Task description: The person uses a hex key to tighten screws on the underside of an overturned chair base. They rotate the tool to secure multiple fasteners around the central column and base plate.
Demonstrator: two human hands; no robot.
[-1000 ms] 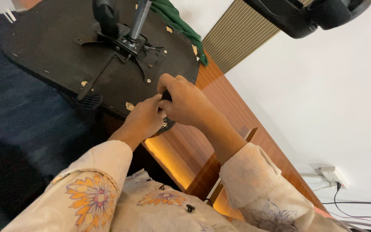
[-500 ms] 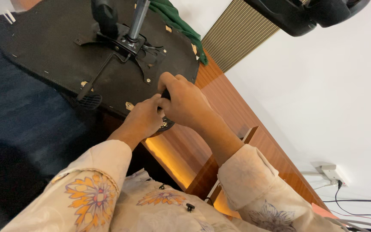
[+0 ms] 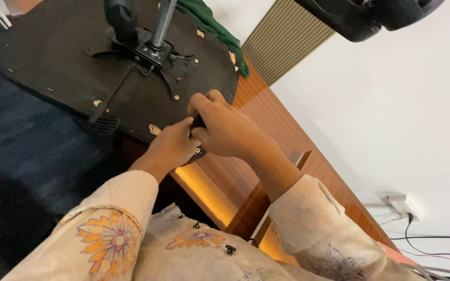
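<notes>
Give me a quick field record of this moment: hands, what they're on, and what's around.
Left hand: at the seat's near edge, fingers curled
Right hand: closed around a small black handle, tool type unclear
Work piece: overturned office chair seat, black underside up
Mechanism: metal bracket plate with gas-lift column
Nearby: green cloth, wooden furniture, white wall, wall socket

Both hands, left hand (image 3: 170, 145) and right hand (image 3: 227, 127), together on a small dark part (image 3: 198, 122) at the upturned chair seat's (image 3: 53, 67) edge.
</notes>
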